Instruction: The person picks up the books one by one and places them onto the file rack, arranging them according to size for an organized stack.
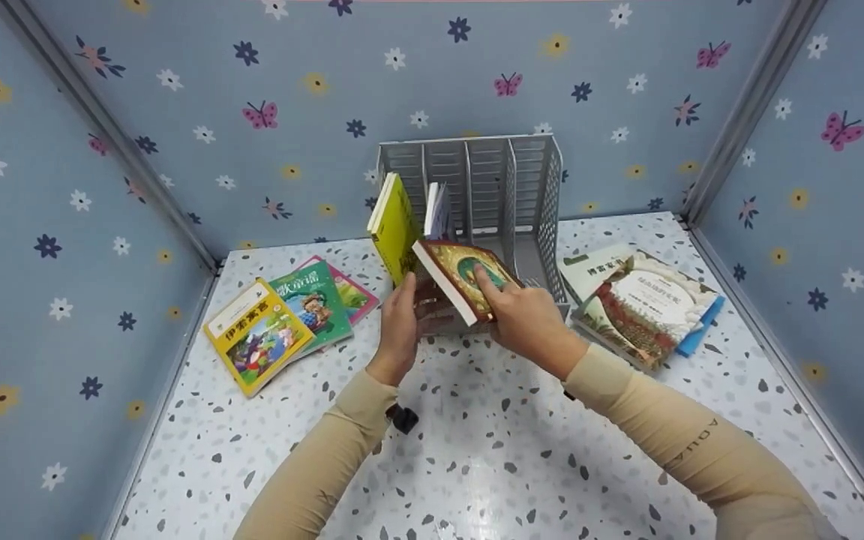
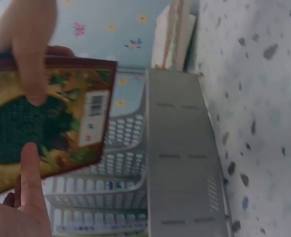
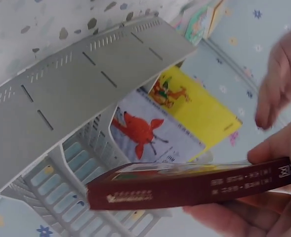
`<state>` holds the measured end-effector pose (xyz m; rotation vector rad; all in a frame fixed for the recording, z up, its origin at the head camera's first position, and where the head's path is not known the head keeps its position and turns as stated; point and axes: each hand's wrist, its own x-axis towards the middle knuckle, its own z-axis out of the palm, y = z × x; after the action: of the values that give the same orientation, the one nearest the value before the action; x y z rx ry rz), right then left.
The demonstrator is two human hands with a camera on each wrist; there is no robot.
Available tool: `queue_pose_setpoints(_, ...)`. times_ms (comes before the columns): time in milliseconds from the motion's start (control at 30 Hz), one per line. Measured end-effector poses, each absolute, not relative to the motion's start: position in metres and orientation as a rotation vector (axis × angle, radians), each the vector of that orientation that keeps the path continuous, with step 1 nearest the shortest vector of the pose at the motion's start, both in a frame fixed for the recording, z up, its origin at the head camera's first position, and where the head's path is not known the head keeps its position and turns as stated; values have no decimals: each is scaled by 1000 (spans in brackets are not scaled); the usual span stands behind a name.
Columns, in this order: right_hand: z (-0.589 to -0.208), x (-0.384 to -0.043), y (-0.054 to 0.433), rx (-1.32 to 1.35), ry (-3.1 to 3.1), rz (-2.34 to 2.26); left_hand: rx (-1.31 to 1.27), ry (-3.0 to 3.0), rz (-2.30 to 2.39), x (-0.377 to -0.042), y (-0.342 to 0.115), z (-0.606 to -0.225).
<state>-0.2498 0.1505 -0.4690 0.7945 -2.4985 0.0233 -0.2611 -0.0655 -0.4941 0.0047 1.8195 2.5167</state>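
Note:
My right hand (image 1: 529, 319) holds a thick hardcover book (image 1: 448, 261) with a dark red spine and a gold cover with a green oval. Its fingers lie on both covers; the book is tilted over the front of a grey plastic book rack (image 1: 554, 187). To the book's left is my left hand (image 1: 397, 326), fingers extended; in the right wrist view this hand (image 3: 283, 74) appears apart from the book. A yellow-green book (image 1: 396, 225) stands in the rack's leftmost compartment. Beside it stands a pale lavender book (image 3: 155, 131) with a red animal on its cover.
Left of the rack lie overlapping books: yellow (image 1: 259, 337), green (image 1: 316, 307) and pink (image 1: 357, 292). To its right is another pile, a floral-covered book (image 1: 646, 300) on top and a blue one (image 1: 698, 330) beneath. Patterned walls (image 1: 432, 82) enclose the speckled table (image 1: 477, 450).

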Motion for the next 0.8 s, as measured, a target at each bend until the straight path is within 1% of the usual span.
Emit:
queue_pose_setpoints(100, -467, -258, 154, 799, -2448, 166, 30, 1934, 2485, -269, -71, -506)
queue_pose_setpoints(233, -467, -268, 156, 811, -2390, 358, 118, 2305, 2297, -279, -81, -523)
queue_pose_setpoints(433, -462, -279, 152, 734, -2374, 631, 234, 2862, 1757, -292, -91, -541)
queue_pose_setpoints(600, -460, -291, 149, 638, -2391, 848, 279, 3067, 1341, -299, -95, -551)
queue_pose_setpoints(800, -460, -304, 142, 533, -2385, 1005, 411, 3212, 919, -307, -97, -560)
